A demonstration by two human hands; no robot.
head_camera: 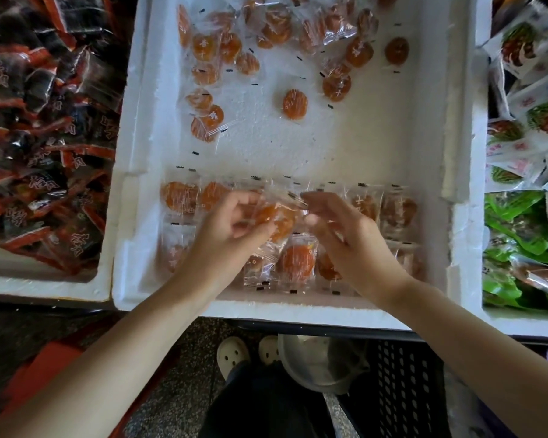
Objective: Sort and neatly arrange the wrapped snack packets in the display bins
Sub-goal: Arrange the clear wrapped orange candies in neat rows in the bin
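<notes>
A white foam bin (462, 153) holds clear-wrapped orange snack packets. Several lie loose at the far end (295, 104); others stand in tidy rows along the near wall (179, 196). My left hand (231, 222) grips a clear packet with an orange disc (276, 218) above the near rows. My right hand (345, 235) pinches the same packet's wrapper edge at its right side, fingers curled. Both hands are blurred, and they hide part of the near rows.
The left-hand bin (45, 286) is full of red-and-black packets (45, 121). Another on the right holds white and green packets (525, 153). Below the bins are a black crate (402, 384), a clear container (314, 361) and my feet on speckled floor.
</notes>
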